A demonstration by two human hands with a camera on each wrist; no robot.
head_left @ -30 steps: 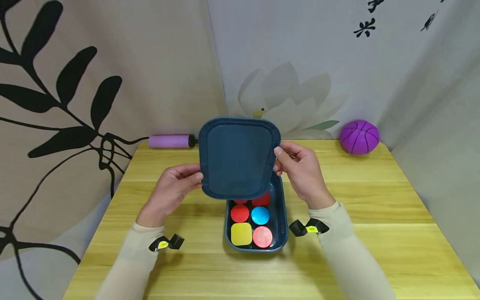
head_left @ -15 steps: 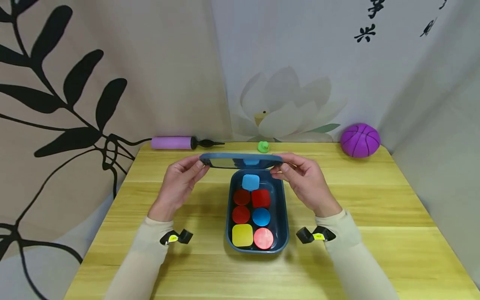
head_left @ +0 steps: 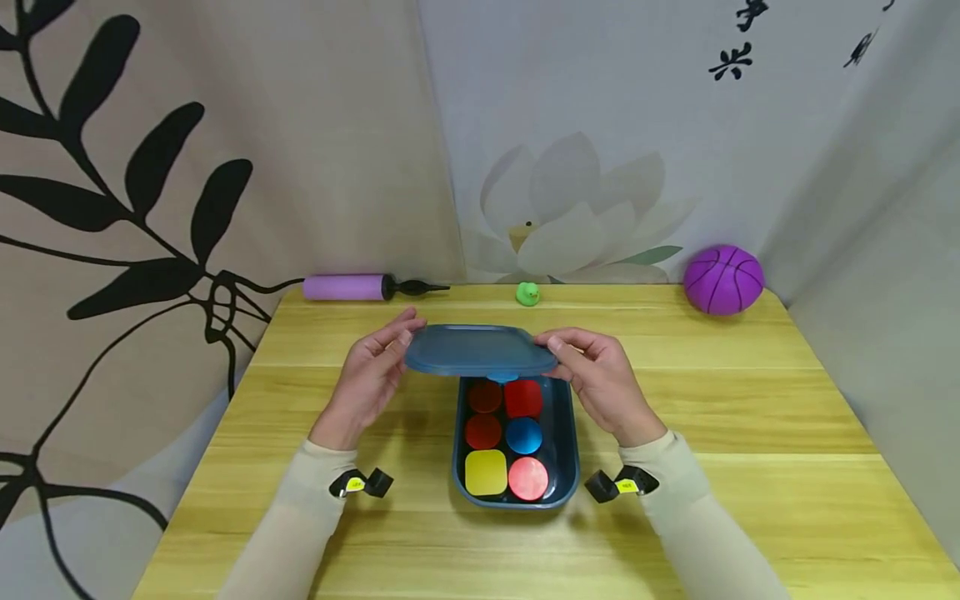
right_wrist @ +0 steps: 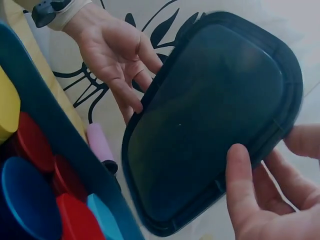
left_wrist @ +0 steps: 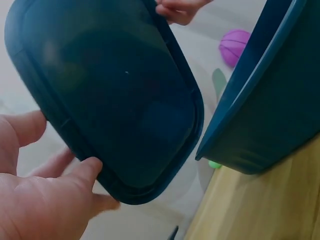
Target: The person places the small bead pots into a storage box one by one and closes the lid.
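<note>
A dark blue lid (head_left: 480, 350) is held flat in the air over the far end of a dark blue box (head_left: 558, 492). My left hand (head_left: 367, 375) holds the lid's left edge between fingers and thumb. At the right edge, my right hand (head_left: 600, 375) pinches the lid, with the thumb on one face, as the right wrist view shows too. Inside the box sit a yellow square piece (head_left: 486, 472), a pink round one (head_left: 528, 478), a blue round one (head_left: 523, 435) and several red ones (head_left: 522, 398). A light blue piece (right_wrist: 104, 217) is hidden by the lid in the head view.
Along the back edge of the wooden table (head_left: 712, 500) lie a purple hand pump (head_left: 348, 287), a small green duck-like toy (head_left: 527, 293) and a purple basketball (head_left: 723, 280). Patterned curtains (head_left: 337, 125) hang behind the table.
The lid was tilted up with its broad face showing, then swung to edge-on, and now lies flatter and nearer, covering the light blue piece. Both hands keep to its edges.
</note>
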